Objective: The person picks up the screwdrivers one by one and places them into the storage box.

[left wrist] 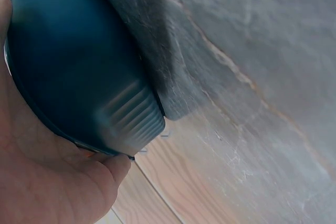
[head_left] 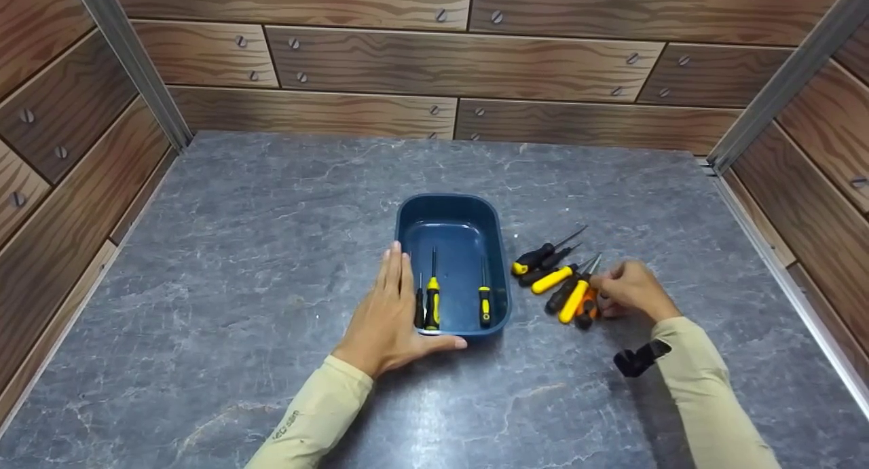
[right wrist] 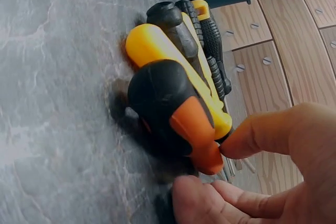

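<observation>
A dark blue tray [head_left: 407,214] stands mid-table with three screwdrivers [head_left: 432,299] lying inside. My left hand [head_left: 388,309] lies flat against the tray's left wall, fingers straight and thumb along its near edge. The left wrist view shows that palm [left wrist: 47,182] against the tray's outer wall [left wrist: 79,66]. Right of the tray lies a pile of several black and yellow screwdrivers [head_left: 553,277]. My right hand [head_left: 604,298] has its fingers curled at the near end of the pile. In the right wrist view, index finger and thumb [right wrist: 215,174] pinch the orange-and-black screwdriver [right wrist: 168,108].
The grey stone-pattern tabletop [head_left: 258,252] is walled by wood-pattern panels [head_left: 448,62] at the back and on both sides. A black wrist-camera mount [head_left: 641,358] sits on my right sleeve.
</observation>
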The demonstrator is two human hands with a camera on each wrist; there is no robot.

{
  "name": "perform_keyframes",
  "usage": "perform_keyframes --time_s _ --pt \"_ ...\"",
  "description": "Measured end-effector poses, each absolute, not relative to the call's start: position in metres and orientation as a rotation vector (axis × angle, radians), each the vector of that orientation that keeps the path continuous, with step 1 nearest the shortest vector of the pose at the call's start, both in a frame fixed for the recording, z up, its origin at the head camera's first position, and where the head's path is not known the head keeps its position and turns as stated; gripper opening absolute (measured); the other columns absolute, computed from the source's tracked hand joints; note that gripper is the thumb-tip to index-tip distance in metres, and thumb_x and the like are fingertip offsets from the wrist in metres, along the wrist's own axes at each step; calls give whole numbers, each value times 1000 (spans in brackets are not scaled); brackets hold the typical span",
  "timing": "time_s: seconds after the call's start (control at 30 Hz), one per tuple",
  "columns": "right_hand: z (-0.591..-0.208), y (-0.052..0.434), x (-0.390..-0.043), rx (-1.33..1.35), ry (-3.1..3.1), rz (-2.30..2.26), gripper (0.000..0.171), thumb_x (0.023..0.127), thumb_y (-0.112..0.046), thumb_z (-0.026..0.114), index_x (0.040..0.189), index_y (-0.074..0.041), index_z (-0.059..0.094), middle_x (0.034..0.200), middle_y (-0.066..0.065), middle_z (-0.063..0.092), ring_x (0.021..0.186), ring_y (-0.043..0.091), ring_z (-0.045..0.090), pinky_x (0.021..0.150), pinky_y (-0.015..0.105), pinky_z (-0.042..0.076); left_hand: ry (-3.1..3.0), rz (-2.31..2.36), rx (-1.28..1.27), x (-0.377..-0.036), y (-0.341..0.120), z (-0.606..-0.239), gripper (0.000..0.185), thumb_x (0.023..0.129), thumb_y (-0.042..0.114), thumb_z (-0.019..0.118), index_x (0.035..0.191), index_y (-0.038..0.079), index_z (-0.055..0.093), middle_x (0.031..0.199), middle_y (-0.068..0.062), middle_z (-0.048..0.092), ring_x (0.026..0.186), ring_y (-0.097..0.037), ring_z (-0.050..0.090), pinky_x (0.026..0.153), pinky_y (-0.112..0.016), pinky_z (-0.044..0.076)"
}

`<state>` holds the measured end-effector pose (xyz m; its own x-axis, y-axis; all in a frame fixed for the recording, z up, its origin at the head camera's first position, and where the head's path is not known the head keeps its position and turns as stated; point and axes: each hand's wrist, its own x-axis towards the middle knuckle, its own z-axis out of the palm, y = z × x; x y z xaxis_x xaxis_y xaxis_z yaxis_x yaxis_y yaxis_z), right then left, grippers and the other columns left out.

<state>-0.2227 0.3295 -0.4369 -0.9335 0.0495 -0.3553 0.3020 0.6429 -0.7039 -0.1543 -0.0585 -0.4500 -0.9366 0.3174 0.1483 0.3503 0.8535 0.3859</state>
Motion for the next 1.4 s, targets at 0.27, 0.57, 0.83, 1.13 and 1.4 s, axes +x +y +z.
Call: perform_keyframes --time_s 0.27,0.57,0.83,1.13,1.4 --pt "-435 328 -220 288 2517 -1200 28 94 -11 63 106 11 52 93 16 61 64 13 66 62 29 61 -2977 -665 -510 -154 -58 -450 144 66 93 59 159 -7 12 167 -22 -5 155 -34 1 121 -47 24" --pt "-435 324 -219 304 2516 -1215 26 92 -13 68 99 7 54 91 15 61 63 14 69 64 30 61 -2964 -643 -519 -155 -59 -451 144 66 93 58 158 -8 13 166 -24 -2 154 -37 3 121 -46 23" --pt "-434 322 -219 330 2533 -1156 21 91 -15 67 94 4 59 81 8 64 60 10 66 59 26 58 -2937 -621 -541 -155 -59 -452 146 65 97 52 157 -10 15 166 -26 0 154 -38 5 122 -44 22" --pt "-431 324 -219 300 2607 -1056 24 93 -19 68 92 3 58 81 8 63 62 12 65 60 26 58 -2927 -618 -542 -154 -59 -453 146 65 97 53 157 -10 15 166 -27 1 154 -39 6 121 -46 22" --pt "-434 326 -218 288 2667 -1001 27 90 -24 72 86 0 62 78 5 63 64 13 62 59 26 54 -2932 -619 -538 -154 -58 -452 146 65 96 54 157 -10 15 166 -27 1 154 -39 6 121 -45 22"
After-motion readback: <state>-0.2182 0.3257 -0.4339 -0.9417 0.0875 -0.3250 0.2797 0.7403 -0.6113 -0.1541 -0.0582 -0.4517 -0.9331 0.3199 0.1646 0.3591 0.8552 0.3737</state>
